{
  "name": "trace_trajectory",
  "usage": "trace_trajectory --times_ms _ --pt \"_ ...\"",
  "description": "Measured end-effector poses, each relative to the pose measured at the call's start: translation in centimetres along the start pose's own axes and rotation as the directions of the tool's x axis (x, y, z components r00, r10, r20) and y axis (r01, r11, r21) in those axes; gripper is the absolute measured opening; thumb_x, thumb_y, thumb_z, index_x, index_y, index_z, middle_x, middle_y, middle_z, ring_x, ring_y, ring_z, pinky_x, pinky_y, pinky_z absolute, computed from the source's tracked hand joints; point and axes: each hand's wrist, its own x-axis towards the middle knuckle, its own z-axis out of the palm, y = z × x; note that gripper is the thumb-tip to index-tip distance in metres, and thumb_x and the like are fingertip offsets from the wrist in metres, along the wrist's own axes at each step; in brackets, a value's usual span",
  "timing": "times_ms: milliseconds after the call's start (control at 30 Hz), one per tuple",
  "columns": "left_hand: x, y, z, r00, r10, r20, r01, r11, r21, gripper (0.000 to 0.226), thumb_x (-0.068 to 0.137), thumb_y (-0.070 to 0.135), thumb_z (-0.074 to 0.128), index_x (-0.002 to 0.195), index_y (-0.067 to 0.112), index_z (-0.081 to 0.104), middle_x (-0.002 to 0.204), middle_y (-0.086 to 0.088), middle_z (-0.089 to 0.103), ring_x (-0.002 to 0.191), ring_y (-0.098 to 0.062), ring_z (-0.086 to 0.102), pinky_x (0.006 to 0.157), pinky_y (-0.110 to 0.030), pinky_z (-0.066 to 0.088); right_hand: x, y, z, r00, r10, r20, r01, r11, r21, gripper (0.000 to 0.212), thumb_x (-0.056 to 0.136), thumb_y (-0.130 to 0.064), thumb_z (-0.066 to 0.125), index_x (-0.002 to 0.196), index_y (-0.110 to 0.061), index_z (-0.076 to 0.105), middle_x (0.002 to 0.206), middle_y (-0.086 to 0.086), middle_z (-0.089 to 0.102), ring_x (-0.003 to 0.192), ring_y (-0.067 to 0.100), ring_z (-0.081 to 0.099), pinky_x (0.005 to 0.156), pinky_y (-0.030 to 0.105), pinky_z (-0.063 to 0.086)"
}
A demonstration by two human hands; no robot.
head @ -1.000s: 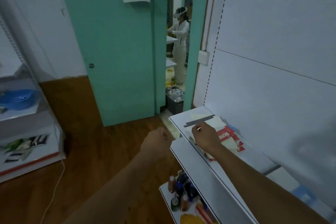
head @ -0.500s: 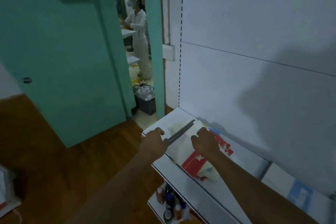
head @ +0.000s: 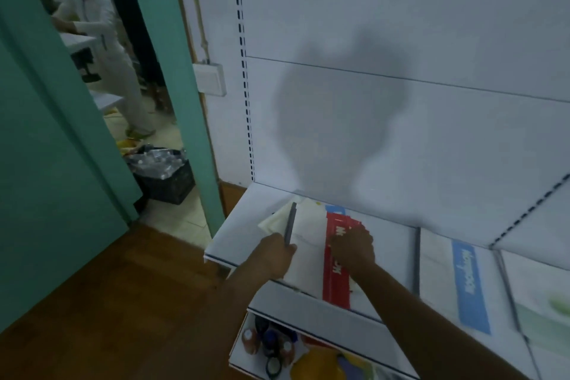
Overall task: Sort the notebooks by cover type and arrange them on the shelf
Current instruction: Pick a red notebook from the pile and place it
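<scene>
Both hands are now sitting closer together over the pile than half a second ago, and the grey divider strip [head: 290,223], which was lying slanted towards the left then, is now pointing almost straight back towards the rear panel. The view is also swinging right, so the turquoise door [head: 46,133] is sliding to the frame's left edge and more of the shelf [head: 234,234] is showing.

The left hand [head: 274,251] is closing its grip round the near end of that thin, flat strip, fingers curled about it. The right hand [head: 353,248] is resting knuckles-up on the notebooks [head: 308,244], fingers bent down onto the top cover; whether that grip is pinching the cover or only pressing it I cannot tell.

The notebooks are lying as a loose, fanned pile on the left part of the smooth white metal shelf, against the plain white back panel [head: 401,25]. Their covers are flat and pale cream with a broad red band carrying white lettering; it is partly covered by the hand and too blurred to read.

To the right, beyond a slim grey divider [head: 417,256], a blue-banded notebook [head: 470,284] is lying flat; its white wording is too smeared to read. A perforated upright [head: 245,86] is running up the rack's left edge. Below, small bottles [head: 268,345] are crowding the lower shelf. Through the doorway a person in white [head: 101,40] is standing by a dark crate [head: 168,182] on the floor.
</scene>
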Motion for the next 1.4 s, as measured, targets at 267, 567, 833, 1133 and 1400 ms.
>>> trace_trajectory --times_ms 267,567,833,1133,1400 --pt "-2.3 -0.3 -1.0 0.976 0.091 -0.199 -0.122 0.981 -0.149 0.033 0.103 0.036 0.030 0.099 0.011 0.050 0.096 -0.006 0.058 0.080 -0.010 0.052 0.074 -0.022 0.046 -2.0 0.0 -1.6 0.998 0.065 -0.019 -0.060 0.975 0.215 0.025 0.091 -0.028 0.050 0.096 -0.008 0.064 0.095 0.006 0.068 0.080 0.018 0.064 0.068 0.026 0.049" --pt "-6.8 11.0 6.3 0.926 0.375 -0.036 -0.367 0.878 -0.308 0.034 0.101 0.038 0.034 0.090 0.010 0.050 0.075 -0.003 0.057 0.063 -0.017 0.060 0.046 -0.021 0.047 -5.9 7.3 -13.0 0.929 0.173 -0.328 0.017 0.864 0.504 0.022 0.097 -0.028 0.046 0.114 -0.014 0.050 0.103 0.005 0.064 0.089 0.021 0.064 0.078 0.038 0.053" --pt "-17.7 24.9 19.8 0.695 0.639 0.331 -0.529 0.765 -0.367 0.019 0.101 0.028 0.039 0.108 0.011 0.040 0.094 -0.006 0.059 0.065 -0.022 0.065 0.044 -0.030 0.054 -14.2 23.1 -29.4 0.683 0.400 -0.611 -0.051 0.861 0.506 0.025 0.094 -0.025 0.048 0.114 -0.012 0.055 0.103 0.005 0.065 0.092 0.026 0.063 0.084 0.040 0.052" --pt "-31.9 37.8 37.2 0.466 0.757 0.459 -0.724 0.624 -0.294 0.014 0.098 0.025 0.040 0.108 0.016 0.039 0.105 -0.009 0.062 0.089 -0.027 0.063 0.076 -0.045 0.056 -25.1 41.2 -44.7 0.497 0.531 -0.686 -0.061 0.810 0.583 0.022 0.098 -0.024 0.042 0.118 -0.024 0.053 0.092 -0.006 0.063 0.081 0.016 0.063 0.066 0.029 0.049" --pt "-38.6 45.4 48.1 0.393 0.777 0.492 -0.826 0.533 -0.182 0.017 0.098 0.033 0.044 0.100 0.016 0.045 0.103 -0.004 0.064 0.084 -0.015 0.059 0.059 -0.023 0.043 -27.9 52.3 -52.9 0.409 0.632 -0.658 -0.123 0.753 0.647 0.032 0.099 -0.029 0.042 0.131 -0.022 0.046 0.096 -0.007 0.057 0.083 0.017 0.060 0.076 0.033 0.048"
